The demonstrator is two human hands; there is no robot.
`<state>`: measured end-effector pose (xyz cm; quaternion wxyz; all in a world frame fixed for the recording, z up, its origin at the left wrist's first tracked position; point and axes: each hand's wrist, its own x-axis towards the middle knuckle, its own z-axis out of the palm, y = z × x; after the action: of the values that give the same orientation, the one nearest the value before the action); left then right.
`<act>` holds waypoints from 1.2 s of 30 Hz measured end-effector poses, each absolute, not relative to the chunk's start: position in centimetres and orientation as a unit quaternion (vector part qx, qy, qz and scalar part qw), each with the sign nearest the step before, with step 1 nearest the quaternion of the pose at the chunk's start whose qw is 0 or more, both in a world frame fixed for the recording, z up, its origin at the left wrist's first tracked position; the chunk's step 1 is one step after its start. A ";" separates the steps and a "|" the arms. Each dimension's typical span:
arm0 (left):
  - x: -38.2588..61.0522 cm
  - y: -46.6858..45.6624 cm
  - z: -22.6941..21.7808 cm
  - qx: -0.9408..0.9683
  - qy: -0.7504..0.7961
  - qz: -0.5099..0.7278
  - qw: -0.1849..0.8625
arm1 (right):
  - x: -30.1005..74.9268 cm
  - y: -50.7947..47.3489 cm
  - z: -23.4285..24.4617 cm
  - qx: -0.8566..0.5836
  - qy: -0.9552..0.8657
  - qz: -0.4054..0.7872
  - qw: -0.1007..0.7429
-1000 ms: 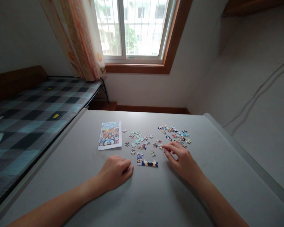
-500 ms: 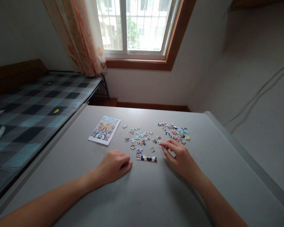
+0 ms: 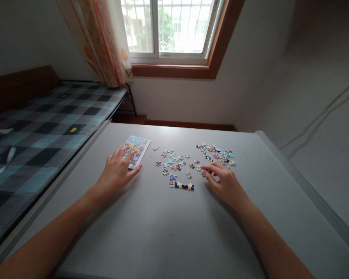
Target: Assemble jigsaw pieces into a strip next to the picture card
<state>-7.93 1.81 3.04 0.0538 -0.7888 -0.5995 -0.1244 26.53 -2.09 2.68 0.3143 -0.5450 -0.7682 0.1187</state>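
Observation:
My left hand [image 3: 116, 166] spreads its fingers over the printed picture sheet [image 3: 144, 144] and covers its lower left part. The fingertips lie on or just above the paper. My right hand [image 3: 222, 180] is in a loose pinch, with a small dark jigsaw piece [image 3: 203, 174] at its fingertips, partly hidden. Just left of it are loose jigsaw pieces [image 3: 195, 164] and a single piece [image 3: 189, 174]. Between the hands lies a joined L-shaped strip of puzzle [image 3: 184, 186], with dark blue, white and yellow parts.
A loose group of pieces [image 3: 171, 159] lies mid-table, and a denser pile [image 3: 221, 154] lies beyond my right hand. The white table [image 3: 168, 232] has raised side edges. On the left is a bed with a checked cover [image 3: 46, 120]; a window [image 3: 177, 27] is ahead.
My left hand has moved from a closed rest beside the strip, up and left, and opened over the picture sheet. My right hand stays pinched near the pieces. The view has tilted slightly down.

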 end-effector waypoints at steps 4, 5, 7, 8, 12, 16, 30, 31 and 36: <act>-8.3 1.9 2.2 -0.792 -0.603 -0.076 0.060 | 26.4 -2.3 3.0 -0.540 -0.770 0.117 0.320; -8.2 1.8 2.1 -0.797 -0.598 -0.068 0.056 | 26.3 -2.3 3.1 -0.538 -0.771 0.117 0.320; -7.9 1.7 2.0 -0.809 -0.584 -0.049 0.045 | 26.1 -2.5 3.3 -0.534 -0.775 0.117 0.317; -7.8 1.6 2.0 -0.815 -0.577 -0.039 0.040 | 26.0 -2.5 3.3 -0.533 -0.777 0.117 0.316; -7.0 1.0 2.1 -0.815 -0.577 -0.021 0.054 | 25.8 -2.6 3.2 -0.533 -0.777 0.118 0.314; -6.6 0.7 2.2 -0.809 -0.584 -0.007 0.069 | 25.8 -2.5 3.0 -0.531 -0.780 0.121 0.309; -5.4 -0.5 2.1 -0.843 -0.526 -0.092 0.065 | 25.8 -2.3 2.5 -0.530 -0.777 0.143 0.308; -5.4 -0.5 2.0 -0.849 -0.517 -0.091 0.055 | 25.8 -2.3 2.5 -0.529 -0.777 0.143 0.309; -5.2 -0.6 1.6 -0.867 -0.485 -0.106 0.042 | 25.7 -2.4 2.6 -0.528 -0.780 0.141 0.304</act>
<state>-5.24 -0.59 1.57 0.0421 -0.8672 -0.4847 -0.1060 25.74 -2.39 2.57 0.3044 -0.5279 -0.7803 0.1408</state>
